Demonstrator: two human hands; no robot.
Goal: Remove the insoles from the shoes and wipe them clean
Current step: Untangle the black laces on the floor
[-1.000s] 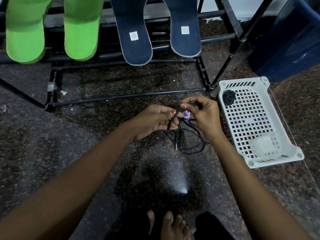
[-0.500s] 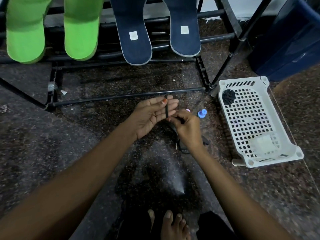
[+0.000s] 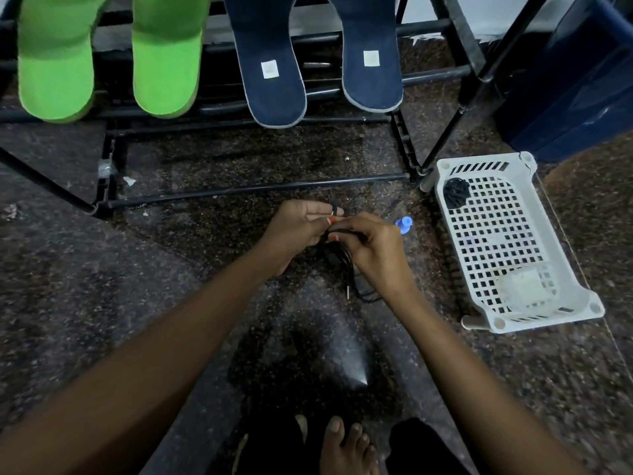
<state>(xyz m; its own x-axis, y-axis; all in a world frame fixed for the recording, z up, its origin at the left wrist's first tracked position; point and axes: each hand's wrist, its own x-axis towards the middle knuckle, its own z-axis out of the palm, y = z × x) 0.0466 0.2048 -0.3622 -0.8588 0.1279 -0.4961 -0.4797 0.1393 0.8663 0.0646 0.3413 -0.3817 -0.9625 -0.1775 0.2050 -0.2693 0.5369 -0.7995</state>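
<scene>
Two green insoles (image 3: 54, 63) and two navy insoles (image 3: 274, 70) lie side by side across the bars of a black shoe rack (image 3: 260, 190) at the top. In front of the rack, over the dark stone floor, my left hand (image 3: 298, 231) has a black shoelace (image 3: 349, 265) wound round its fingers. My right hand (image 3: 373, 248) pinches the same lace right beside the left fingertips. The rest of the lace hangs in loops down to the floor, its tip showing below my right hand.
A white perforated plastic basket (image 3: 548, 303) stands on the floor to the right, holding a bundled black lace (image 3: 455, 192) and a pale object (image 3: 524, 286). A small blue plastic piece (image 3: 403, 223) lies by my right hand. A dark blue bin (image 3: 575, 84) stands at top right. My bare foot (image 3: 342, 447) shows at the bottom.
My hands, first close together holding the lace and a purple piece, parted, the left opening with the lace over its fingers. Now the right has come back up to the left fingertips, winding.
</scene>
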